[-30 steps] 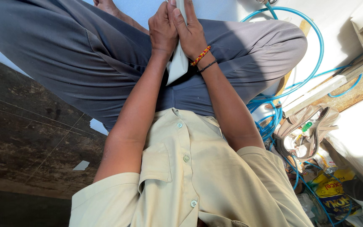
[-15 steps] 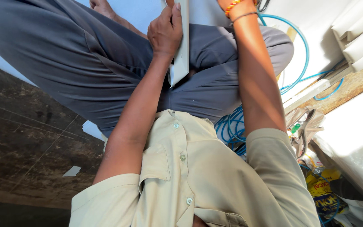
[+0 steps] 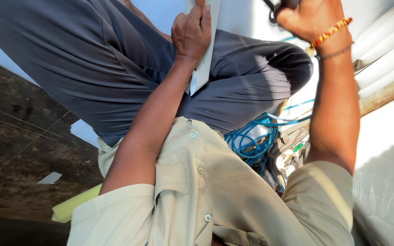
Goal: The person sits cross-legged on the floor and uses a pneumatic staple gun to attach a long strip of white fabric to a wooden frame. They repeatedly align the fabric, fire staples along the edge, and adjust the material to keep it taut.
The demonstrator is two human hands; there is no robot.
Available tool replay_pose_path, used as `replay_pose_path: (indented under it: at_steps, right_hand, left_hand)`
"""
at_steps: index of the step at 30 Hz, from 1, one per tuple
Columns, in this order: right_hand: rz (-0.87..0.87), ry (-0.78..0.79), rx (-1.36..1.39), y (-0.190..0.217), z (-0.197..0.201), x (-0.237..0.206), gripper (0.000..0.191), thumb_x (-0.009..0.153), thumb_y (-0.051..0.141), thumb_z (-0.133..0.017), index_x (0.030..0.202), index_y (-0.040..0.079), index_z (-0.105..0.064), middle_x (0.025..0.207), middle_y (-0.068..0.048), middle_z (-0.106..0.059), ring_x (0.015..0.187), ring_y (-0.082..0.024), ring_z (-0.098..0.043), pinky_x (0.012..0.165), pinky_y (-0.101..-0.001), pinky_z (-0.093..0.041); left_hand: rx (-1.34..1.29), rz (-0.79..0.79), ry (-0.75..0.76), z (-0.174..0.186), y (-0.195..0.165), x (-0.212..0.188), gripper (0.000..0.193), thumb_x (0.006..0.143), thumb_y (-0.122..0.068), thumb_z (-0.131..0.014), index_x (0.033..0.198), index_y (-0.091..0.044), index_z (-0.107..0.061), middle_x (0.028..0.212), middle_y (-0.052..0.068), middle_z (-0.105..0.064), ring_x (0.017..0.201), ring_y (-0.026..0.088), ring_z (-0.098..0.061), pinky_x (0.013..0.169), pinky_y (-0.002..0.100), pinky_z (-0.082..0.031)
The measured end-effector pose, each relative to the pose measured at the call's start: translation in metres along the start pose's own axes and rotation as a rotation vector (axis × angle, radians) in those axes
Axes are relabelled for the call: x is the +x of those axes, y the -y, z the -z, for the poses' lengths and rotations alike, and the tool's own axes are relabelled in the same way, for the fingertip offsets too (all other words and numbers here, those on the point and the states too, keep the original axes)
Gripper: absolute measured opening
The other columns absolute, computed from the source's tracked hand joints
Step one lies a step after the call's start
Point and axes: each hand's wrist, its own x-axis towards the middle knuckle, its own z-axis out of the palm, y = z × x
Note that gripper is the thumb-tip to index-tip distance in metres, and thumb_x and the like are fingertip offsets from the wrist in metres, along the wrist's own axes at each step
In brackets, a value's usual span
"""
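- My left hand (image 3: 191, 31) sits at about twelve o'clock, fingers curled together and pressed flat on a pale flat strip (image 3: 202, 68), apparently a thin board or panel seen edge-on. I judge the grip is there to keep it steady against the lap.
- That strip runs from the top edge down toward six o'clock, its lower end lying over the dark grey trousers (image 3: 92, 64), between the knees.
- My right hand (image 3: 310, 17) is up at one o'clock, closed around something dark (image 3: 279, 5) at the frame edge. Most of that item is cut off, so I cannot tell what it is. A beaded bracelet (image 3: 330, 32) and a thin thread circle the wrist.
- Toward four o'clock from the left hand, a coil of blue cable (image 3: 248, 140) lies beside the knee, with cluttered small items just beyond.
- At two o'clock, pale ribbed lengths (image 3: 381, 50), perhaps conduit pieces, lie side by side.
- Nearest the camera, a beige shirt (image 3: 197, 191); at eight o'clock, a dark stone floor (image 3: 19, 136) with a yellow sheet (image 3: 71, 207) on it.
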Motion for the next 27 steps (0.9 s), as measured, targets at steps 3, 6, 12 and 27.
replay_pose_path:
  at_steps: [3, 6, 12, 27]
  right_hand:
    - [0.054, 0.082, 0.065, 0.054, 0.037, 0.003, 0.035, 0.080, 0.013, -0.077, 0.113, 0.001, -0.074, 0.083, -0.021, -0.068, 0.070, -0.039, -0.066, 0.064, -0.0451, -0.054]
    - [0.081, 0.155, 0.046, 0.090, 0.045, 0.022, 0.032, 0.088, 0.017, -0.076, 0.115, 0.002, -0.070, 0.085, -0.019, -0.070, 0.080, -0.036, -0.069, 0.075, -0.0428, -0.057]
    - [0.064, 0.212, -0.056, 0.105, 0.036, 0.037, 0.028, 0.086, 0.022, -0.075, 0.104, 0.001, -0.072, 0.081, -0.020, -0.068, 0.067, -0.036, -0.065, 0.062, -0.0428, -0.055]
    - [0.148, 0.206, 0.020, 0.125, 0.039, 0.027, 0.038, 0.078, 0.021, -0.078, 0.106, -0.003, -0.072, 0.079, -0.023, -0.069, 0.066, -0.038, -0.067, 0.063, -0.0449, -0.056]
  left_hand:
    - [-0.032, -0.075, -0.039, 0.004, 0.004, -0.004, 0.023, 0.102, -0.024, -0.058, 0.103, -0.005, -0.072, 0.061, 0.011, -0.059, 0.059, 0.033, -0.055, 0.062, 0.048, -0.046]
    - [-0.032, -0.076, -0.050, 0.002, 0.006, -0.007, 0.025, 0.103, -0.023, -0.057, 0.111, -0.004, -0.072, 0.062, 0.011, -0.060, 0.061, 0.034, -0.055, 0.063, 0.048, -0.046]
    - [0.002, -0.035, 0.012, -0.003, 0.017, -0.010, 0.026, 0.106, -0.029, -0.057, 0.092, -0.009, -0.066, 0.067, 0.013, -0.061, 0.067, 0.037, -0.057, 0.068, 0.050, -0.047]
    - [-0.136, -0.095, 0.050, 0.003, 0.043, -0.014, 0.020, 0.103, -0.023, -0.061, 0.091, -0.008, -0.068, 0.067, 0.013, -0.062, 0.066, 0.034, -0.062, 0.062, 0.050, -0.047]
